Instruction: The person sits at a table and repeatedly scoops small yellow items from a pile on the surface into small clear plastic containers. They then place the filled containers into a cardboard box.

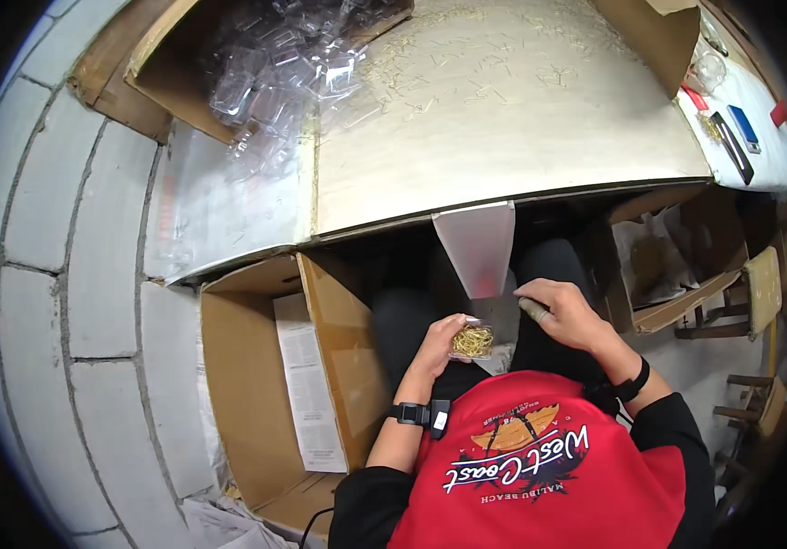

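Gold wire pieces [473, 343] crowd the clear plastic box [479, 323] our left hand [436, 346] grasps, best kept level against spills, though whether our right hand [565, 313] holds anything we cannot tell.

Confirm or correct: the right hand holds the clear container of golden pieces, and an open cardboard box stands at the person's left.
Not the right hand: the head view shows the left hand holding the clear container of golden pieces. The cardboard box stands as stated.
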The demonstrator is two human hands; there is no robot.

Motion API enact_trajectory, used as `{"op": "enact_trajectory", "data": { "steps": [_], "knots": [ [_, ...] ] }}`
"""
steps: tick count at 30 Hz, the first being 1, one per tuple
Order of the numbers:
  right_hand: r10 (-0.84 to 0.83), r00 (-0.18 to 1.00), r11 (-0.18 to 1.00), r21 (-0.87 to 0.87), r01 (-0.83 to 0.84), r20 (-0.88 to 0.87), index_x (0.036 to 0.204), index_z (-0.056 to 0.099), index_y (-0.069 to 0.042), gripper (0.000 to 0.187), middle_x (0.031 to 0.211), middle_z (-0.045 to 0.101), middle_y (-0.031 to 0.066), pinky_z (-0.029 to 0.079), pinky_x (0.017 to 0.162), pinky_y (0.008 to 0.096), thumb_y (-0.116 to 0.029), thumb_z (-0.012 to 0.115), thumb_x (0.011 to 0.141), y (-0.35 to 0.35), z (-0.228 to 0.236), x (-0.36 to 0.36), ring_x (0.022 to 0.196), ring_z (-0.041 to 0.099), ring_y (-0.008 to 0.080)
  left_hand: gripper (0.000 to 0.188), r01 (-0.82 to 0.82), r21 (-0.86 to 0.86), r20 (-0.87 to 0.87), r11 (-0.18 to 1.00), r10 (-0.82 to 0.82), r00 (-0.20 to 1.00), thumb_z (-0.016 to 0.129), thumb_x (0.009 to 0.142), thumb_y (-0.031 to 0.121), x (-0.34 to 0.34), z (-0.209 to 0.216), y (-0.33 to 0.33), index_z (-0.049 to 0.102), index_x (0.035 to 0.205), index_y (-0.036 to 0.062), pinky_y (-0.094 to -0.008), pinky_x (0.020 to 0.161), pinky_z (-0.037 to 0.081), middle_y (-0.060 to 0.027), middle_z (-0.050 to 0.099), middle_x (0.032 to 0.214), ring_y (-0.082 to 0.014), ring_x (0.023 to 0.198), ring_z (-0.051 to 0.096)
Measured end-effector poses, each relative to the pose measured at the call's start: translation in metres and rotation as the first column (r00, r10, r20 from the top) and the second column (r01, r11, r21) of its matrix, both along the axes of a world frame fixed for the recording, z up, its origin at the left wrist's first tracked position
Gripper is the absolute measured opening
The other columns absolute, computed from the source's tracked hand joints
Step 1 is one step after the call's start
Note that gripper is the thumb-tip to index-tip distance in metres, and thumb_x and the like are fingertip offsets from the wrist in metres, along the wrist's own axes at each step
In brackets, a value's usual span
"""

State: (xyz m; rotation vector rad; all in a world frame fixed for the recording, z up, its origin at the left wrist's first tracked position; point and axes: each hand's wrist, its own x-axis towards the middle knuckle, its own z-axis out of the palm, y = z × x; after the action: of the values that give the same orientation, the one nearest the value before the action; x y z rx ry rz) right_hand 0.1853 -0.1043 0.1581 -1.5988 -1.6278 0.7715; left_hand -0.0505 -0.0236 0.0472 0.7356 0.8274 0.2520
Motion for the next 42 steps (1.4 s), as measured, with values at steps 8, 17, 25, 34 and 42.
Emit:
{"op": "enact_trajectory", "data": {
  "steps": [8, 17, 25, 34, 42],
  "knots": [
    [-0.011, 0.942, 0.999, -0.045, -0.005, -0.337, 0.106, 0.061, 0.003, 0.024, 0.093, 0.066, 0.0189, 0.05, 0.075, 0.0331, -0.012, 0.058, 0.087, 0.025, -0.006, -0.031, 0.084, 0.065, 0.0277, 0.023, -0.101, 0.277, -0.014, 0.955, 0.109, 0.994, 0.054, 0.094, 0.02, 0.005, 0.078, 0.012, 0.06, 0.106, 0.0009, -0.0243, 0.048, 0.055, -0.0075, 0.065, 0.088, -0.0138, 0.07, 0.065],
    [-0.104, 0.941, 0.978, 0.14, 0.156, -0.321, 0.116, 0.055, 0.001, 0.029, 0.106, 0.061, 0.0141, 0.048, 0.082, 0.0298, -0.004, 0.056, 0.088, 0.032, 0.024, -0.029, 0.095, 0.061, 0.0216, 0.04, -0.274, 0.304, 0.153, 0.912, 0.237, 0.959, 0.041, 0.098, 0.032, 0.012, 0.144, 0.044, 0.056, 0.106, -0.0037, -0.0285, 0.048, 0.058, -0.013, 0.064, 0.093, -0.0189, 0.075, 0.067],
    [-0.147, 0.931, 0.984, 0.045, 0.171, -0.334, 0.117, 0.055, 0.002, 0.028, 0.108, 0.061, 0.0105, 0.049, 0.082, 0.0285, 0.0, 0.054, 0.089, 0.038, 0.014, -0.02, 0.093, 0.062, 0.0171, 0.029, -0.481, 0.587, 0.184, 0.651, 0.471, 0.863, 0.044, 0.097, 0.027, -0.098, 0.248, 0.139, 0.058, 0.101, 0.002, -0.0266, 0.043, 0.055, -0.0098, 0.065, 0.088, -0.0169, 0.071, 0.067],
    [-0.329, 0.907, 0.932, 0.067, 0.357, -0.264, 0.129, 0.049, 0.002, 0.036, 0.119, 0.058, 0.012, 0.043, 0.088, 0.0273, -0.007, 0.052, 0.094, 0.06, 0.004, 0.037, 0.094, 0.058, 0.0148, 0.028, -0.815, 0.445, 0.062, 0.371, 0.895, 0.442, 0.048, 0.091, 0.022, -0.28, 0.091, 0.165, 0.059, 0.107, 0.0022, -0.0326, 0.057, 0.054, -0.01, 0.064, 0.094, -0.0206, 0.077, 0.064],
    [-0.452, 0.886, 0.892, 0.035, 0.451, 0.099, 0.129, 0.049, 0.0, 0.034, 0.114, 0.058, 0.0102, 0.044, 0.086, 0.027, -0.004, 0.049, 0.095, 0.09, 0.041, 0.016, 0.089, 0.057, 0.0137, 0.024, -0.952, 0.253, -0.269, 0.171, 0.958, 0.101, 0.053, 0.09, 0.011, -0.334, -0.104, 0.187, 0.057, 0.112, 0.0037, -0.0385, 0.07, 0.052, -0.0099, 0.063, 0.096, -0.0208, 0.078, 0.06]
  ]
}}
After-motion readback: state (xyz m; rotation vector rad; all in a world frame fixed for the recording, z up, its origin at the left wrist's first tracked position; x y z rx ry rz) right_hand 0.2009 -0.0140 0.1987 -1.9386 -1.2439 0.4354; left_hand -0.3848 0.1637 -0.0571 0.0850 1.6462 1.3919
